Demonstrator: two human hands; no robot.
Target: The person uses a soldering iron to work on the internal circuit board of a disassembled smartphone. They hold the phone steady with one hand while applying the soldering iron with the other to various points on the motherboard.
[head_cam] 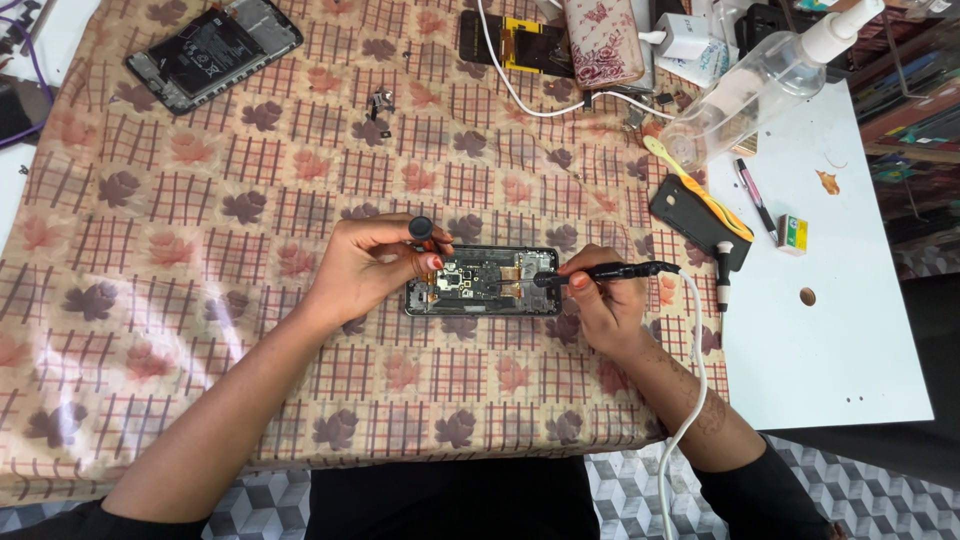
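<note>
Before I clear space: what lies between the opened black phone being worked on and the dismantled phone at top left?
Head view: only bare leaf-patterned tablecloth.

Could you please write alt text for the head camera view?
A person's left hand steadies an opened phone with a small tool, while the right hand holds a corded black probe to its circuit board, on a leaf-patterned tablecloth.

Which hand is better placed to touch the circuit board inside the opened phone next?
The right hand: its corded black tool already points at the opened phone. The left hand holds a screwdriver at the phone's end.
</note>
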